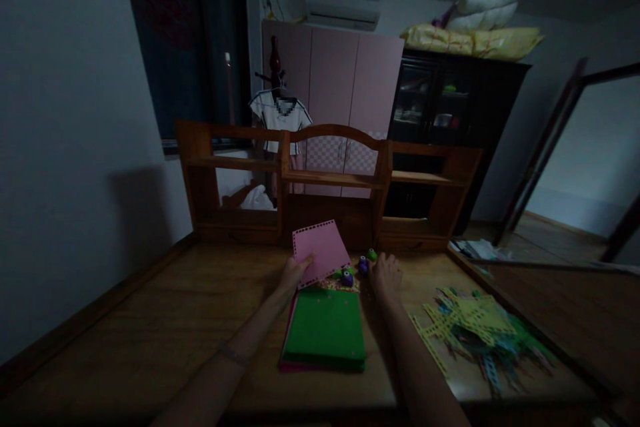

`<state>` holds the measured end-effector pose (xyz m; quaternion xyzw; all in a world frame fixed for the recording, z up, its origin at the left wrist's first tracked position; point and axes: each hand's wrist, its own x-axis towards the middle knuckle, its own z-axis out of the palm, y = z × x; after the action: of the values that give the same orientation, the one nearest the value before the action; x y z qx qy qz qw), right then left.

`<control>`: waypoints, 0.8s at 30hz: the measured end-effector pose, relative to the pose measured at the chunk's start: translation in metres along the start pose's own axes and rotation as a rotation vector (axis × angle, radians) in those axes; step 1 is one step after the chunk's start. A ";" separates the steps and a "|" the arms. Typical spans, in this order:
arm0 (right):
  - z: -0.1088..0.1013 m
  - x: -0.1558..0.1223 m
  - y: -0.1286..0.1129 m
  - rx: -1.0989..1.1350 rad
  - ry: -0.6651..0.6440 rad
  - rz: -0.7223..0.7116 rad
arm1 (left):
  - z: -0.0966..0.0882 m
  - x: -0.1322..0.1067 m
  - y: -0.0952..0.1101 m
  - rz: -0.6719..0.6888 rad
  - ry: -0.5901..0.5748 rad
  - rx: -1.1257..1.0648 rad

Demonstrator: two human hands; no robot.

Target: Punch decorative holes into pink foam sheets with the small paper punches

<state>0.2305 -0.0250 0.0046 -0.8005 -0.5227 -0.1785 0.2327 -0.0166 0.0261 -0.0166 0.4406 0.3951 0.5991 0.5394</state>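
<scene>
My left hand (pixel 295 273) pinches the lower left edge of a pink sheet (pixel 321 248) with small holes punched along its edges. The sheet is held up, tilted, above the table. Below it lies a stack of green sheets (pixel 327 327) with pink ones showing at its edge. My right hand (pixel 386 272) is at the table beyond the stack, fingers curled down; what is under them is hidden. Close to its thumb side are a small purple thing with an eye-like spot (pixel 363 265) and a green one (pixel 372 254). Another purple one (pixel 347 277) sits by the sheet's lower corner.
A loose heap of yellow, green and blue punched strips (pixel 480 323) covers the table's right side. Along the back edge stands a wooden shelf unit (pixel 333 178). Small colourful bits (pixel 353 285) lie behind the green stack. A wall (pixel 85 167) borders the table's left side.
</scene>
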 end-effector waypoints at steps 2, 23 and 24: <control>0.001 0.000 0.001 0.003 0.008 -0.010 | -0.001 0.002 -0.003 0.006 -0.007 0.006; -0.003 0.000 -0.001 -0.016 0.007 -0.022 | 0.008 -0.014 0.019 -0.003 0.015 0.013; -0.003 0.000 -0.001 -0.016 0.007 -0.024 | 0.008 -0.016 0.021 0.000 0.019 0.010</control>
<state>0.2297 -0.0261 0.0070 -0.7954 -0.5299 -0.1881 0.2262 -0.0145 0.0084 0.0043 0.4376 0.4029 0.6014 0.5334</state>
